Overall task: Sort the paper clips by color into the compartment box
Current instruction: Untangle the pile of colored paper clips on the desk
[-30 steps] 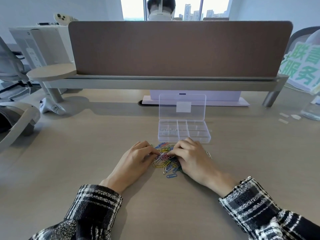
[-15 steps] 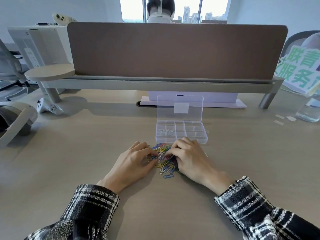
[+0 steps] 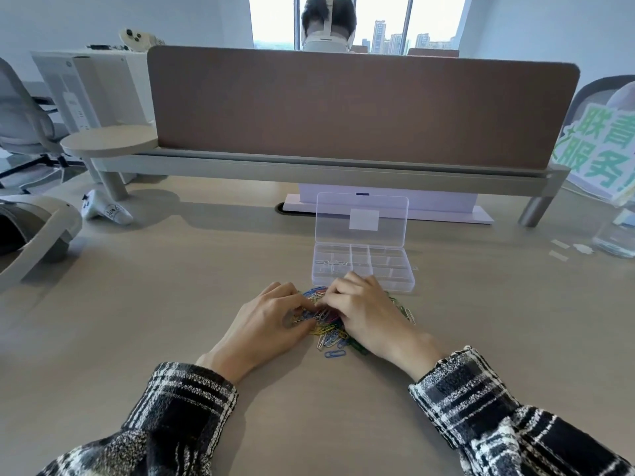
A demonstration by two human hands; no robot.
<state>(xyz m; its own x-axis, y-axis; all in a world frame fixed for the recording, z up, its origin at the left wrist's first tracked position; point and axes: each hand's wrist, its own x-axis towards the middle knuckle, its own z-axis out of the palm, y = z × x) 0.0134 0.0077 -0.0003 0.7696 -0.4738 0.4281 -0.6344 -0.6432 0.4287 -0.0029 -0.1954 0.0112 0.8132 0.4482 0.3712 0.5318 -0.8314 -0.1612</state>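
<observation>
Both hands down in the paper clip pile (image 3: 328, 333) on the bench (image 3: 171, 304): left hand (image 3: 266, 324) at 9 o'clock, right hand (image 3: 366, 312) at 3. Fingertips meeting over the clips; impossible to tell each grip's state. Compartment box (image 3: 363, 267) open at 12 o'clock, touching the pile. Likely trouble: tangled clips lifting together, mixing colours; a knuckle nudging the light box.

Mixed-colour paper clips (image 3: 331, 333) in a loose pile on the desk — yellow, blue, green, pink. Clear compartment box (image 3: 362, 267) just behind, lid upright — silver clips (image 3: 332, 263) in a left compartment.
</observation>
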